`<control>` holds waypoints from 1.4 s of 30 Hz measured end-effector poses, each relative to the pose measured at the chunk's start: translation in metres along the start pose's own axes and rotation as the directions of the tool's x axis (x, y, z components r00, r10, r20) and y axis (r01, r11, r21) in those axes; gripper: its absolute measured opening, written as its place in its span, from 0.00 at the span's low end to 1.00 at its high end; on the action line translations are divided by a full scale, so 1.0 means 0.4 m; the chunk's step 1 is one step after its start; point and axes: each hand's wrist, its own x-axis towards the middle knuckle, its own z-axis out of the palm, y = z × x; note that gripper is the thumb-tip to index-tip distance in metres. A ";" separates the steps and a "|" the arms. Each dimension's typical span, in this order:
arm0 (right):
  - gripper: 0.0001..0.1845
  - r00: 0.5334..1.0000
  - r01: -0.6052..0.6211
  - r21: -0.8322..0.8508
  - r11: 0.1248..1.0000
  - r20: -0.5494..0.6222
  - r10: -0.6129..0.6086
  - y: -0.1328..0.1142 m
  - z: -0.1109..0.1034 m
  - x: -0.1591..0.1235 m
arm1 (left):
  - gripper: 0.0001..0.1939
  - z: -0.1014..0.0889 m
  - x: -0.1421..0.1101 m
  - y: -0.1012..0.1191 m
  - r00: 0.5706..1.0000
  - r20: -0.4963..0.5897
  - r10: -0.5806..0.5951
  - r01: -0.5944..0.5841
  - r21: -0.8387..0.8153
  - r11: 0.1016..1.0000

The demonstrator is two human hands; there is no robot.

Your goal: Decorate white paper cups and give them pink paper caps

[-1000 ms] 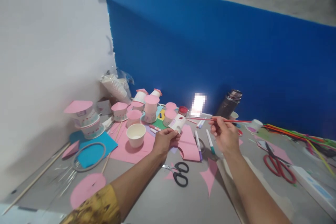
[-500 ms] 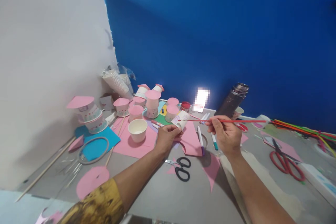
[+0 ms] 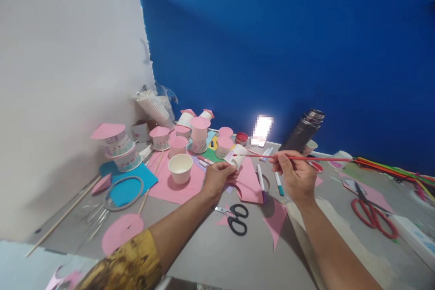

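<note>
- Nearest me lie the black-handled scissors (image 3: 232, 215), flat on the worktop (image 3: 251, 258), blades pointing left; I place the rest from them.
- Just right of the scissors is a torn-looking pink offcut (image 3: 276, 222).
- Beyond the scissors and a little left, my left hand (image 3: 217, 180) is pinched, thumb against fingers, on the lower edge of a small white cup (image 3: 239, 150).
- Beyond the scissors and well to their right, my right hand (image 3: 296, 174) pinches a thin red brush (image 3: 260, 156) partway along its handle.
- The white cup is almost straight beyond the scissors, raised over a pink sheet (image 3: 251, 181). It is tipped, not upright; its long axis slants, and I can't make out which way the mouth faces.
- From my right hand the cup lies to the left; my left hand is nearer, already touching it. The brush's long axis runs nearly level across my view, its tip pointing left onto the cup's marked side. Whether bristles and wall meet, I can't tell.
- Beyond and left of the scissors, an open tub (image 3: 180, 176) stands upright on pink paper.
- Farthest beyond the scissors are an open red pot (image 3: 242, 138) and, farther right, a dark flask (image 3: 299, 132) by the blue panel (image 3: 272, 54).
</note>
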 end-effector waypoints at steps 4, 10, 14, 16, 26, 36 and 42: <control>0.15 1.000 -0.007 0.010 1.000 -0.007 0.007 -0.002 -0.004 0.002 | 0.17 -0.001 0.004 -0.002 1.000 0.001 -0.012 0.012 -0.021 1.000; 0.13 0.999 -0.018 -0.008 1.000 0.047 0.018 0.002 -0.005 0.002 | 0.14 0.002 0.004 0.002 0.999 0.010 -0.036 0.037 -0.069 0.997; 0.14 1.000 -0.006 0.009 1.000 0.014 0.006 -0.004 -0.007 0.005 | 0.09 0.008 0.000 0.010 0.997 0.009 -0.072 0.073 -0.116 0.991; 0.14 1.000 0.004 0.015 1.000 -0.006 -0.004 -0.009 -0.008 0.006 | 0.08 0.010 -0.002 0.015 0.995 0.007 -0.096 0.096 -0.142 0.985; 0.15 1.000 0.001 -0.008 1.000 0.031 -0.001 -0.004 -0.010 0.005 | 0.09 0.016 -0.006 0.033 0.986 -0.009 -0.166 0.160 -0.234 0.959; 0.15 1.000 0.003 0.004 1.000 -0.012 -0.003 -0.006 -0.012 0.009 | 0.10 0.013 -0.002 0.037 0.979 0.005 -0.202 0.194 -0.305 0.932; 0.16 1.000 -0.026 0.014 1.000 0.002 0.026 -0.006 -0.012 0.013 | 0.09 0.016 -0.005 0.040 0.978 0.022 -0.206 0.201 -0.332 0.921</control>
